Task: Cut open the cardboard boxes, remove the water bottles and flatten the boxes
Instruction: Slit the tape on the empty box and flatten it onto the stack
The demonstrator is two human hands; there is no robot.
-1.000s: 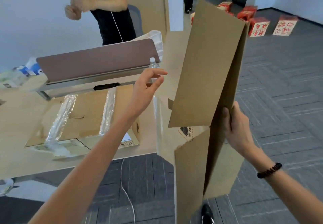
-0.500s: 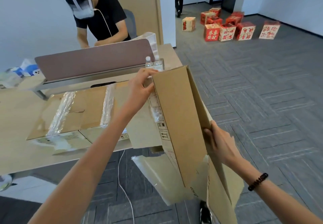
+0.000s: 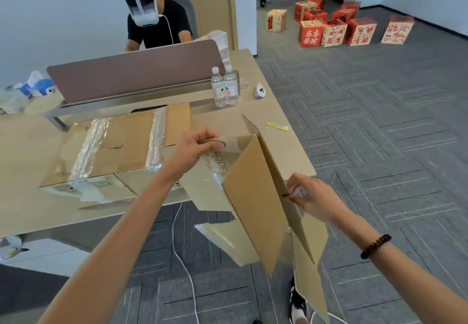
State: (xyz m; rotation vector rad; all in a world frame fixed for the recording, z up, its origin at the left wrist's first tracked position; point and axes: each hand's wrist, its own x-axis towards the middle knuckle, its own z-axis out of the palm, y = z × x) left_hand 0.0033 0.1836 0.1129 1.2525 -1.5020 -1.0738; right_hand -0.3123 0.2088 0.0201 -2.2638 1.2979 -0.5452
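1. The surface (image 3: 22,184) is carrying one cardboard box (image 3: 121,146) already lying flat, its taped flaps spread out.
2. A second, opened box (image 3: 253,197) is hanging in the air off the near corner of the surface. It is partly collapsed, with its loose flaps dangling toward the floor. Judging by this, the flattening step is in hand.
3. The left hand (image 3: 195,146) is gripping the box's upper edge, with the fingers (image 3: 202,133) curling over the top and the thumb pressing against the panel.
4. The right hand (image 3: 311,197) is pinching the box's right-hand edge between thumb and fingers (image 3: 295,193), near a flap slit.
5. Two water bottles (image 3: 225,88) are standing upright, touching each other, at the back of the surface, well apart from the held box.
6. A small yellow cutter (image 3: 277,126) is lying near the box's far corner.
7. The next move is probably calling for pushing the two gripped edges together until the panels lie flat, then laying the box down on or beside the flat one.
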